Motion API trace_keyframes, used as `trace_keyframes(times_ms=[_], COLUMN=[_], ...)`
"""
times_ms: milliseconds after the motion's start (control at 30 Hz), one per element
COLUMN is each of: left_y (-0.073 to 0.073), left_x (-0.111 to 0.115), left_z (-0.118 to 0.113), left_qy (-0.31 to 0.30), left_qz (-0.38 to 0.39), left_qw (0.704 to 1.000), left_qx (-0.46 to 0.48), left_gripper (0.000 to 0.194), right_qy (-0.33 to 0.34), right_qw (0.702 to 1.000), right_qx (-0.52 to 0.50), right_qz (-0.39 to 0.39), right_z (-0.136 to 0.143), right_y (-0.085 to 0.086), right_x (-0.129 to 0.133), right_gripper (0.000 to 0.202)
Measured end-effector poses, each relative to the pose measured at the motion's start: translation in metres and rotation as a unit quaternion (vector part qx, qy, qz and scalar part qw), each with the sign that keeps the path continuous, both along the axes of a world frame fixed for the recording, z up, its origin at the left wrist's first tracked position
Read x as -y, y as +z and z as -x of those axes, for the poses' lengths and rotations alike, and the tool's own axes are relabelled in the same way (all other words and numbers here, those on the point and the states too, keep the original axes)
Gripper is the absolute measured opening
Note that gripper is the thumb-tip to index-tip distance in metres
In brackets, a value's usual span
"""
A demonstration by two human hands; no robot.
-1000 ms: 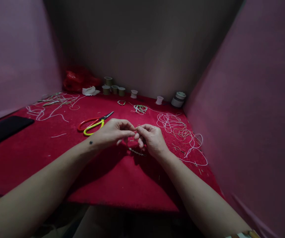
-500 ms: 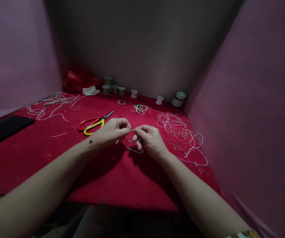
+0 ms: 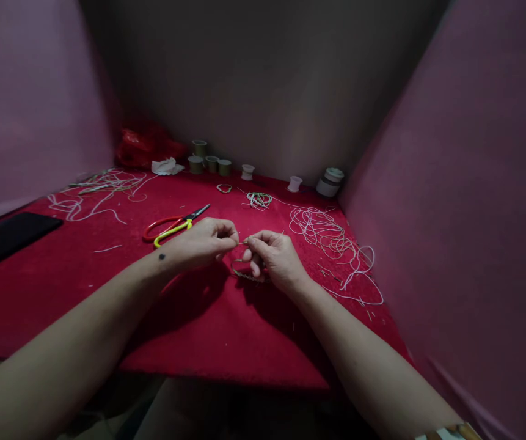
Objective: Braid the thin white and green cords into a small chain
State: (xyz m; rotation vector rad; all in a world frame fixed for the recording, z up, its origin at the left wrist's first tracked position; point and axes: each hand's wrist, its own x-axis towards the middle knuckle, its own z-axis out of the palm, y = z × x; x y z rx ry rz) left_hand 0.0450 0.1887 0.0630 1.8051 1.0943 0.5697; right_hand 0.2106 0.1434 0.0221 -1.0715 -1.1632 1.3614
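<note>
Over the red cloth, my left hand pinches one end of a thin tan cord between thumb and forefinger. My right hand grips the same cord a short way to the right, thumb against forefinger. A braided cord loop hangs under my right hand, its right part hidden by the fingers. Scissors with one red and one yellow handle lie just left of my left hand, blades pointing away and a little apart.
Tangled pale cord spreads to the right, and another cord pile lies at left. Thread spools line the back beside a red plastic bag. A black flat object rests at the left edge. Pink walls enclose the sides.
My left hand has drawn slightly leftward, so a little more cord shows between the fingertips. My right hand stays nearly in place.
</note>
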Motion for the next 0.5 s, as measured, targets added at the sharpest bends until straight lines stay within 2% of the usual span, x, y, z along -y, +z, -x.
trace_keyframes(times_ms=[167,300,400,500], left_y=[-0.004,-0.004,-0.004,-0.003], left_x=[-0.004,-0.001,0.000,-0.002], left_z=[0.001,-0.003,-0.007,-0.009], left_qy=[0.043,0.078,0.120,0.214], left_qz=[0.021,0.092,0.141,0.125], left_qw=[0.998,0.985,0.960,0.916], left_qx=[0.046,0.122,0.211,0.317], left_gripper=[0.007,0.007,0.010,0.008], right_qy=[0.009,0.020,0.018,0.003], right_qw=[1.000,1.000,0.999,0.999], right_qx=[-0.006,-0.014,-0.027,-0.044], right_qz=[-0.002,-0.009,-0.011,-0.018], right_z=[0.000,0.000,0.000,-0.001], right_y=[0.001,0.002,0.000,-0.003], right_x=[0.001,0.002,0.001,-0.001], right_gripper=[0.021,0.020,0.019,0.018])
